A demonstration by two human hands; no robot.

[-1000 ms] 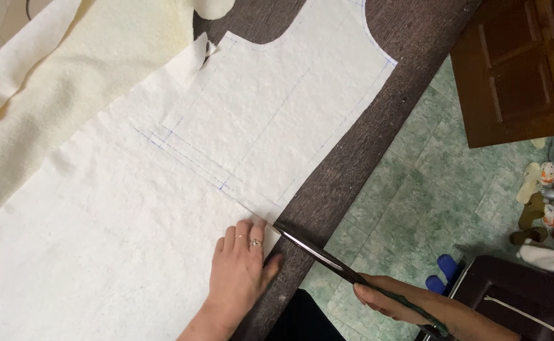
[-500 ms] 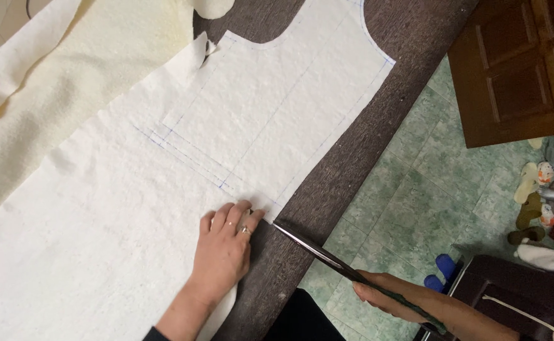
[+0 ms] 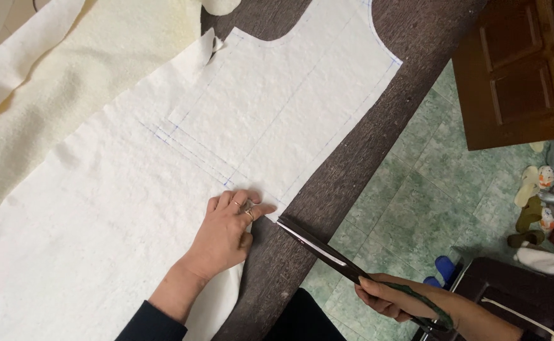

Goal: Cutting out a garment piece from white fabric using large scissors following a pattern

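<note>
In the head view, the white fabric (image 3: 163,208) is pressed flat on the dark bench (image 3: 353,158) by the left hand (image 3: 223,237), fingers spread just beside the cut edge. The scissors (image 3: 327,252), gripped by the right hand (image 3: 397,300) with fingers closed round the handles, are best kept low, blades following the blue drawn line (image 3: 195,151).

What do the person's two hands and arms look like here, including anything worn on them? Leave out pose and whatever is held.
The left hand is bare, with rings on two fingers, one carrying a small stone or setting. A dark sleeve covers the left forearm up to just short of the wrist. The right hand is bare too, with no ring or watch visible; its forearm shows no sleeve in view.
</note>
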